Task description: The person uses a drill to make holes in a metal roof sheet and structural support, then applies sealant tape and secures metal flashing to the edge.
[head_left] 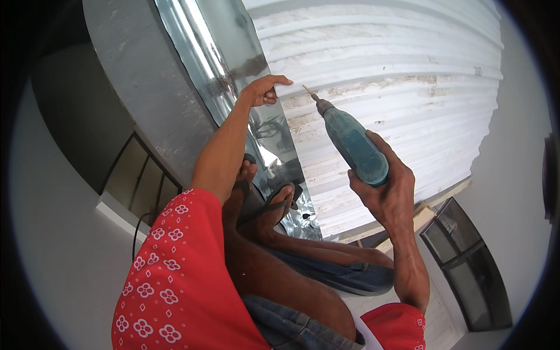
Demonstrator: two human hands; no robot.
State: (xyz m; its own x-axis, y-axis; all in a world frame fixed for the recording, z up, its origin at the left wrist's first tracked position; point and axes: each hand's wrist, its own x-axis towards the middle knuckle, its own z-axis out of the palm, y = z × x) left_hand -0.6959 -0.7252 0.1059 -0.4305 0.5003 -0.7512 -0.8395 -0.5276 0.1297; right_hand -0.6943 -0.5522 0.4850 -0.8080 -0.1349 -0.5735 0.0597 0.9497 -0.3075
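My right hand (394, 189) is wrapped round the rear of a worn teal power drill (353, 143). Its thin bit (308, 90) points up and to the left, with the tip over the white ribbed roofing sheet (396, 46). I cannot tell whether the tip touches the sheet. Just left of the bit is my left hand (262, 91), index finger stretched toward it and the other fingers loosely curled; nothing shows in that hand. It lies over the seam where a shiny metal flashing strip (230, 38) meets the white sheet.
My sandalled feet (277, 207) rest on the flashing, knees bent. A grey wall ledge (146, 64) runs along the left. Past the sheet's lower edge, a wooden beam (423, 219) shows beside a dark-framed window (466, 262), with a tiled floor (431, 318) far below. Another window (140, 175) is at left.
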